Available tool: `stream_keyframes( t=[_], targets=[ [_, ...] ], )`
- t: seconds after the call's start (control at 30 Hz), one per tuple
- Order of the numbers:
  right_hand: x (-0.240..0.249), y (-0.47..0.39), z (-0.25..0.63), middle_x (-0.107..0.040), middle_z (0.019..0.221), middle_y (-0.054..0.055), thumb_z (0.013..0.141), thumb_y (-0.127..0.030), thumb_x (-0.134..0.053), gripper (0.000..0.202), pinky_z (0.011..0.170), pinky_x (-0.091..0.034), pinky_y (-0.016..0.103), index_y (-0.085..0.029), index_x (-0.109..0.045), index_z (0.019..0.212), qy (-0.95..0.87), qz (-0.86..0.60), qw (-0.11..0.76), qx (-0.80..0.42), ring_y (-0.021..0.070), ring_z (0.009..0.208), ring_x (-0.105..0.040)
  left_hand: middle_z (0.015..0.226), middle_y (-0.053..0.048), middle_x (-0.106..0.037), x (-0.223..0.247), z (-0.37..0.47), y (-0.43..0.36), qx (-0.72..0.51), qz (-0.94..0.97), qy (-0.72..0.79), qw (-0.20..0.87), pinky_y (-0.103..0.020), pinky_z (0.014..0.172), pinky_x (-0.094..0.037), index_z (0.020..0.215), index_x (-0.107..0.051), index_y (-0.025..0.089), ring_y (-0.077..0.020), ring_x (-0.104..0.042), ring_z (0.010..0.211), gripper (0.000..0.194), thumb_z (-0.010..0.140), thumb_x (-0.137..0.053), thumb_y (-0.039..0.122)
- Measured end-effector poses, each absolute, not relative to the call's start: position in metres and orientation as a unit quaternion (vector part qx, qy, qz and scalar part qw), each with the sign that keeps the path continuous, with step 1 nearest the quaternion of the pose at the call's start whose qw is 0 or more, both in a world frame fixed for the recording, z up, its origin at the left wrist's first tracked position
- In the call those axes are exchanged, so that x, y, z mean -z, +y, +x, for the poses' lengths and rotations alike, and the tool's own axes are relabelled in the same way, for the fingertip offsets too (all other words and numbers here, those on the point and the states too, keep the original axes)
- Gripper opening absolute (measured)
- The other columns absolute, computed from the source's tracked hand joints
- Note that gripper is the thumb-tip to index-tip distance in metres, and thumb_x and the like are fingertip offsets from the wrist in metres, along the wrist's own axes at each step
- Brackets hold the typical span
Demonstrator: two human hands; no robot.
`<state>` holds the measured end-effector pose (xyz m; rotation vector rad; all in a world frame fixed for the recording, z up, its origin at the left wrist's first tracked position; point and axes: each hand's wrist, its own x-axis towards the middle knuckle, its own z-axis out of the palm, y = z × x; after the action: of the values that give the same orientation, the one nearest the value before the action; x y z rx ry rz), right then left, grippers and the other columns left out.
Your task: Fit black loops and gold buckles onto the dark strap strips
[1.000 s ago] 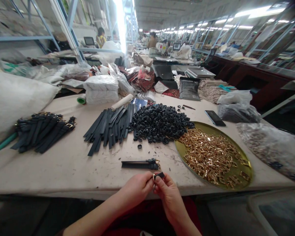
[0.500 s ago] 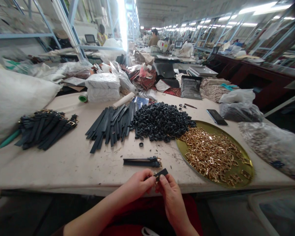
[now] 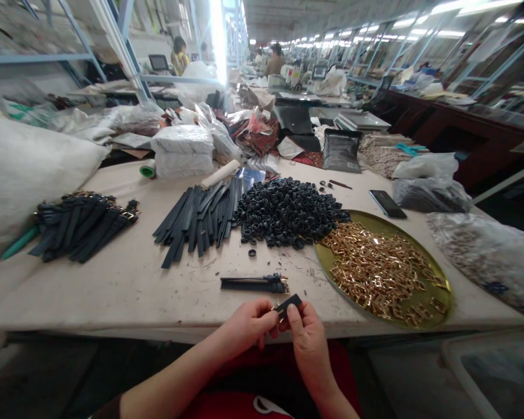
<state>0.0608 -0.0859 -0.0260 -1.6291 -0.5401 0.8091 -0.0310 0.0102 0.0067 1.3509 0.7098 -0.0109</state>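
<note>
Head view: the left hand (image 3: pixel 257 323) and the right hand (image 3: pixel 308 334) are working close together at the near edge of the pale table (image 3: pixel 135 291), both pinching one short black strap (image 3: pixel 290 304). Any lettering on the blue packet (image 3: pixel 250 176) or the dark packet (image 3: pixel 341 152) is appearing too small to read. The strap is lying between the fingertips, its free end angling up past the right thumb, while gold metal is showing at the left fingertips. Just beyond the hands, a small bundle of buckled straps (image 3: pixel 250 284) is resting crosswise on the table. Farther back, flat black strips (image 3: pixel 196 215) are fanning out beside a heap of black loops (image 3: pixel 288 212). To the right, a round tray (image 3: pixel 360 220) is holding gold buckles (image 3: pixel 375 270), and a phone (image 3: pixel 388 203) is lying beyond it. At far left, a pile of finished-looking straps (image 3: pixel 81 224) is sitting against a white sack (image 3: pixel 35 169).
</note>
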Motion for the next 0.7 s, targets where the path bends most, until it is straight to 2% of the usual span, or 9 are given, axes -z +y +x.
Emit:
stream_keyframes(
  t=[0.2,0.37,0.47,0.57,0.63,0.7],
  targets=[
    [0.026,-0.084,0.063,-0.054,0.056,-0.003,0.081,-0.045,-0.042,0.028,0.055,-0.042,0.023,-0.019,-0.047,0.073,-0.237,-0.703,0.577,-0.342,0.0113,0.053,-0.052,0.058,0.004,-0.051,-0.005,-0.028,0.011,0.009,0.618,0.331,0.713,-0.017,0.036,-0.030,0.068,-0.047,0.016,-0.0051,-0.039,0.037,0.026,0.074,-0.045,0.041],
    [0.033,-0.088,0.064,-0.057,0.063,0.000,0.081,-0.041,-0.041,0.025,0.057,-0.041,0.025,-0.019,-0.050,0.074,-0.304,-0.762,0.509,-0.261,0.0142,0.059,-0.053,0.056,0.006,-0.048,0.003,-0.028,0.011,0.023,0.621,0.342,0.705,-0.019,0.037,-0.029,0.068,-0.043,0.017,-0.0062,-0.038,0.038,0.023,0.073,-0.044,0.040],
    [0.034,-0.090,0.068,-0.061,0.077,0.003,0.076,-0.036,-0.050,0.018,0.065,-0.041,0.027,-0.020,-0.054,0.082,-0.365,-0.768,0.474,-0.228,0.0169,0.072,-0.056,0.055,0.006,-0.043,0.007,-0.031,0.009,-0.020,0.693,0.360,0.624,-0.019,0.042,-0.027,0.063,-0.042,0.018,-0.0079,-0.038,0.046,0.019,0.073,-0.043,0.034],
    [0.031,-0.089,0.075,-0.057,0.069,0.000,0.073,-0.037,-0.055,0.018,0.061,-0.040,0.025,-0.019,-0.052,0.078,-0.348,-0.744,0.487,-0.298,0.0148,0.066,-0.052,0.053,0.006,-0.040,0.004,-0.035,0.009,-0.046,0.760,0.360,0.540,-0.020,0.046,-0.023,0.060,-0.044,0.017,-0.0087,-0.035,0.053,0.019,0.073,-0.046,0.030],
    [0.026,-0.085,0.080,-0.051,0.061,-0.003,0.071,-0.040,-0.057,0.023,0.054,-0.037,0.022,-0.019,-0.049,0.076,-0.315,-0.704,0.503,-0.390,0.0120,0.058,-0.048,0.053,0.006,-0.042,0.000,-0.037,0.013,-0.025,0.751,0.340,0.566,-0.020,0.046,-0.023,0.062,-0.047,0.016,-0.0085,-0.035,0.052,0.021,0.073,-0.048,0.034],
    [0.020,-0.077,0.083,-0.051,0.061,-0.004,0.070,-0.042,-0.058,0.026,0.054,-0.037,0.022,-0.018,-0.050,0.077,-0.316,-0.660,0.514,-0.448,0.0108,0.057,-0.046,0.052,0.006,-0.044,-0.004,-0.039,0.021,-0.010,0.721,0.333,0.608,-0.020,0.044,-0.026,0.064,-0.047,0.016,-0.0080,-0.037,0.048,0.025,0.074,-0.049,0.039]
  ],
)
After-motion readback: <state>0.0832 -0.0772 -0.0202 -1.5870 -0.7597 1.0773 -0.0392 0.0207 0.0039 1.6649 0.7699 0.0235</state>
